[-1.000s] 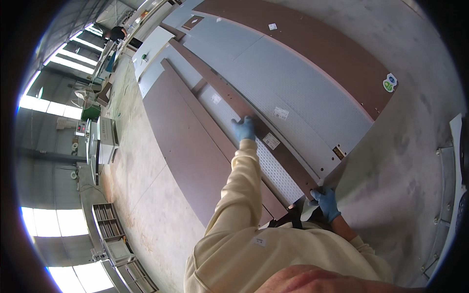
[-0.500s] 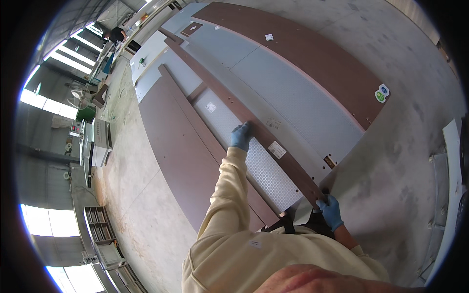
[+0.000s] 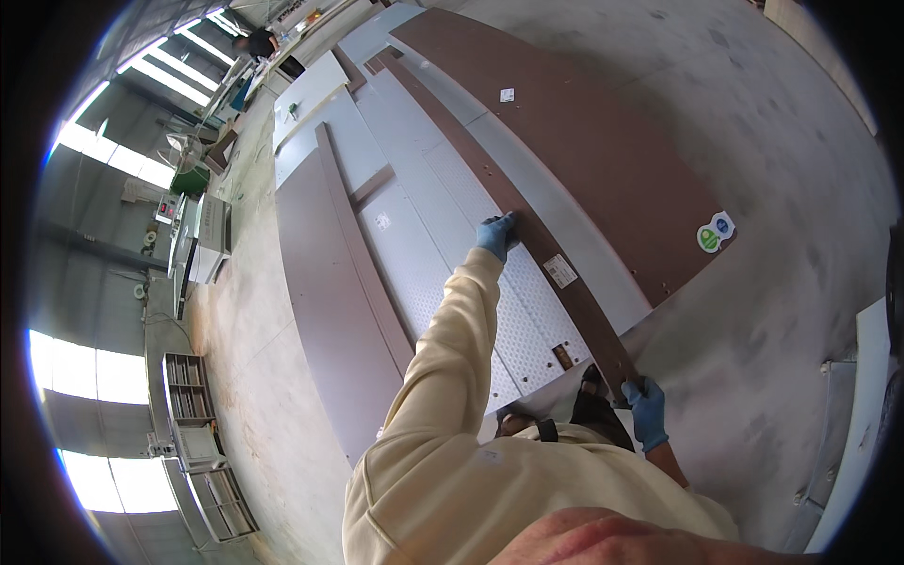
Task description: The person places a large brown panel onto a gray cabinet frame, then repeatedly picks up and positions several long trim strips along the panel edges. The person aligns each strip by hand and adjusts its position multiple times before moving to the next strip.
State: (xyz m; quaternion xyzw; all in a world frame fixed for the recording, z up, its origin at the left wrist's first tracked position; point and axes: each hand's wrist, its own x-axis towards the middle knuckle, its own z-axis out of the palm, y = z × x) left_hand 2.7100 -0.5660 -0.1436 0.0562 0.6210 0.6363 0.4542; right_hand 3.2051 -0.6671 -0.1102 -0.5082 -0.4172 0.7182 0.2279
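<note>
Now that the long, narrow brown board (image 3: 539, 242) has shifted to the right edge of the pale-grey dimpled panel (image 3: 529, 325), it seems mid-transfer, blue-gloved left hand (image 3: 495, 235) clamped midway along, blue-gloved right hand (image 3: 648, 414) clamped on its near end.

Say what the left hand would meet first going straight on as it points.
The narrow brown board, whose edge the left hand holds; past it, probably the pale panel, though depth is unclear.
</note>
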